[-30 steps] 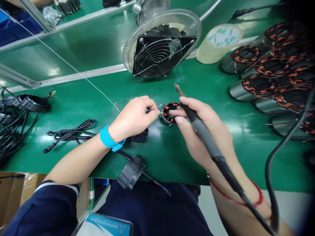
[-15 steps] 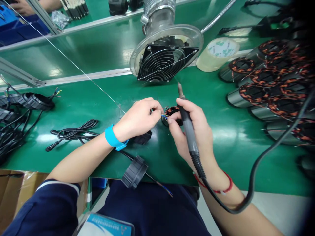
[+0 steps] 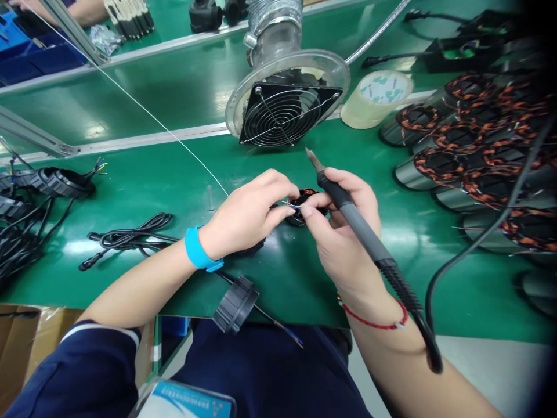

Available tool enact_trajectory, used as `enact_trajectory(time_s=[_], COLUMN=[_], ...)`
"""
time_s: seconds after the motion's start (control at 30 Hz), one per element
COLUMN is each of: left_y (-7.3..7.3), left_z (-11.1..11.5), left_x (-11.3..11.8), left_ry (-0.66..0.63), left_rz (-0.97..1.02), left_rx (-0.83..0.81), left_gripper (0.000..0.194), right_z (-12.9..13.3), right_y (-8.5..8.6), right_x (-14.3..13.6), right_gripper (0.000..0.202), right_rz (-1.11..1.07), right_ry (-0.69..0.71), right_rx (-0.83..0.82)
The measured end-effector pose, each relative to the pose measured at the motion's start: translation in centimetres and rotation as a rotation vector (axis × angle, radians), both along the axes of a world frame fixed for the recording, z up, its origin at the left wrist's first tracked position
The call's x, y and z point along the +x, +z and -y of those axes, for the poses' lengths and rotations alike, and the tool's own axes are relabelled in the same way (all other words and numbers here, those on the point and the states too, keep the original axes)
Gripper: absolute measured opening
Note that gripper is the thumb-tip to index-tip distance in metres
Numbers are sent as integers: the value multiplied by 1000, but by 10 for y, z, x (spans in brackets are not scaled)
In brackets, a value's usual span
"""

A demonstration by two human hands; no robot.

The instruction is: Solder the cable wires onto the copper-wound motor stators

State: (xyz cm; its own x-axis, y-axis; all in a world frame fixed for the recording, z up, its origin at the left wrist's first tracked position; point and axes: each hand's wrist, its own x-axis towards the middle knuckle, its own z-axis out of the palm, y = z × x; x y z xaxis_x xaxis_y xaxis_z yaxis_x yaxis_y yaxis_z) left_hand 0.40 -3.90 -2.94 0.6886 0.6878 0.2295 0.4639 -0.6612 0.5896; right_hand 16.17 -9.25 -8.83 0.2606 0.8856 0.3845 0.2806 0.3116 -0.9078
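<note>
My left hand (image 3: 256, 209), with a blue wristband, is closed with thin wires (image 3: 292, 205) at its fingertips; a white solder strand (image 3: 191, 152) runs to this hand. My right hand (image 3: 348, 226) holds a soldering iron (image 3: 357, 223) whose tip points up and left, and its thumb and finger pinch at the same wires. Behind the fingertips stands a coil-wound stator (image 3: 307, 197), partly hidden. Under my left wrist is a dark part, mostly covered. A black ribbed cap (image 3: 236, 303) on a cable lies at the table's front edge.
A fan with a wire guard (image 3: 281, 119) hangs behind my hands, with a tape roll (image 3: 376, 98) beside it. Several stators (image 3: 439, 165) stand at the right. Coiled black cable (image 3: 143, 232) and ringed parts (image 3: 61, 181) lie left. Another person's arm (image 3: 85, 10) shows at the top left.
The iron has tilted, its tip now further left and its handle lower right. My right hand has turned, and both hands' fingertips are closer together at the wires.
</note>
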Motion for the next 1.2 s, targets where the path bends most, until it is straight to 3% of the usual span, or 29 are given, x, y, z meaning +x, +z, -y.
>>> enact_trajectory(time_s=[0.1,0.2,0.33,0.53,0.73,0.9,1.1,1.2], left_y=[0,-1,-2,-2,-5,-5,-3,-2], left_z=[3,6,3,-7,-10,-11,-7,-5], left_x=[1,2,3,2,2,3,6,8], left_ry=[26,77,146,212,214,224,215,209], left_rz=[-75,-120,-84,-19,22,30,12,-20], left_rx=[36,25,-57,-184,-226,-204,-156,-129], left_gripper=[15,19,16,14,14,15,17,17], right_z=[3,8,11,2,-8,-11,24,44], right_y=[3,8,14,16,12,7,12,11], right_x=[4,15,29,33,26,16,21,22], right_gripper=[46,46,49,48,40,44,38,37], right_rz=[26,190,391,478,470,468,349,268], right_ry=[32,115,238,352,177,56,-55,-133], right_rx=[-16,-57,-110,-56,-56,-25,-24,51])
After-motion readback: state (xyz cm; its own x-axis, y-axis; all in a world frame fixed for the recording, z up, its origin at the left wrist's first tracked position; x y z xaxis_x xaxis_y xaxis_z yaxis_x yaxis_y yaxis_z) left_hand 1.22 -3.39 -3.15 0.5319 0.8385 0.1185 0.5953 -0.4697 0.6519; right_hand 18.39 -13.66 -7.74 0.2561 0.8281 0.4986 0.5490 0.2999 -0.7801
